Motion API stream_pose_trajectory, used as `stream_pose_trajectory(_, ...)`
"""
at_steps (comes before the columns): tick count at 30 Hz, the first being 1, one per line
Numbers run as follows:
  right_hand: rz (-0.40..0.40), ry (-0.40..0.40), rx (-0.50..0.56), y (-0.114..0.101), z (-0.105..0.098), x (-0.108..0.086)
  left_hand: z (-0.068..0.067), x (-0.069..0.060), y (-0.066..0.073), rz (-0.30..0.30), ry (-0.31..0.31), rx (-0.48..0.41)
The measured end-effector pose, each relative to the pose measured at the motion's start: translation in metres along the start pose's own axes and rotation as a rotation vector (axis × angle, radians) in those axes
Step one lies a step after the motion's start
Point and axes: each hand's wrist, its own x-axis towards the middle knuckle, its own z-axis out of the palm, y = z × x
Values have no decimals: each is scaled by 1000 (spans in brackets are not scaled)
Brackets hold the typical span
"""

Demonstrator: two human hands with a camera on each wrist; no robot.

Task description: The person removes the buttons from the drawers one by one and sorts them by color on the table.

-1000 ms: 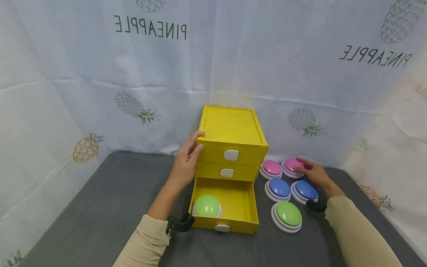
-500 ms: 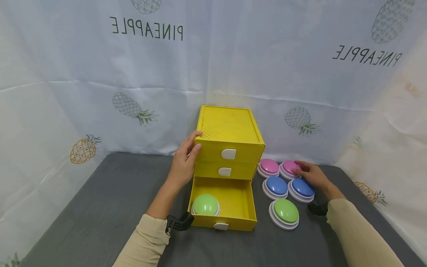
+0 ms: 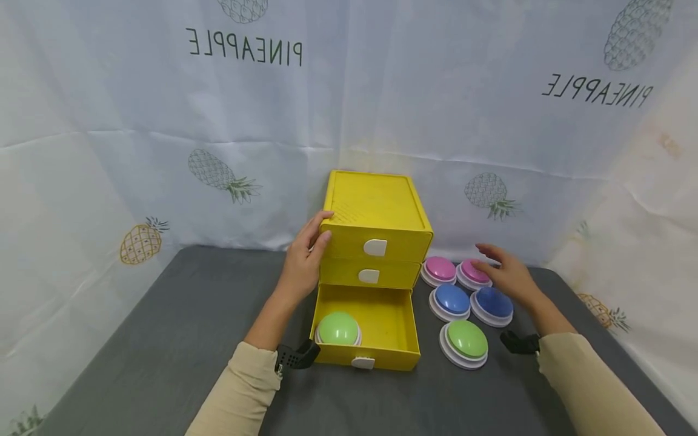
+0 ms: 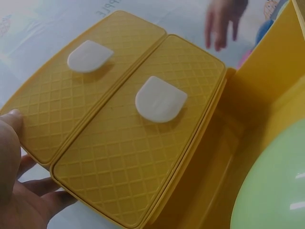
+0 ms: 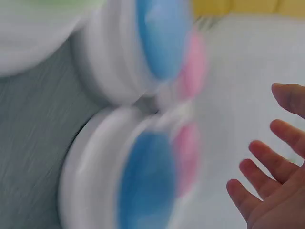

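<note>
My left hand (image 3: 301,260) grips the left front edge of a yellow drawer cabinet (image 3: 376,203). In the left wrist view its thumb lies on the front face, with other fingers along the side. The bottom drawer (image 3: 389,321) is pulled out and has a green dome button (image 3: 338,329) in its left part. My right hand (image 3: 512,275) hovers with fingers spread over the right pink dome button (image 3: 473,272) and right blue dome button (image 3: 492,303), holding nothing. The right wrist view shows its fingers (image 5: 274,162) apart from the blurred buttons.
To the cabinet's right, a left pink button (image 3: 439,269), a left blue button (image 3: 451,300) and another green button (image 3: 466,340) stand on the dark grey table (image 3: 218,339). A white pineapple-print curtain (image 3: 262,109) hangs behind and along the sides.
My right hand has lifted up off the right pink button, and its fingers have spread. The left hand keeps its grip on the cabinet. The camera view has shifted slightly.
</note>
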Motion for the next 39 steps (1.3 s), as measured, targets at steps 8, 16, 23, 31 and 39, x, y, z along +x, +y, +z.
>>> stream_pose_trajectory(8,-205,146,37,-81,-4,-29,-1,3,0,-6,-1,-11)
stream_pose_trajectory(16,-380,143,60,-141,6,-48,-4,6,1,-7,6,3)
stream_pose_trajectory(23,-450,96,229,-169,30,-52,-2,6,-1,-10,4,-6)
stream_pose_trajectory(31,-448,-3,321,-185,52,-56,3,3,2,-14,-9,-21)
stream_pose_trajectory(39,-394,-147,391,-187,88,-46,0,2,2,-8,-7,9)
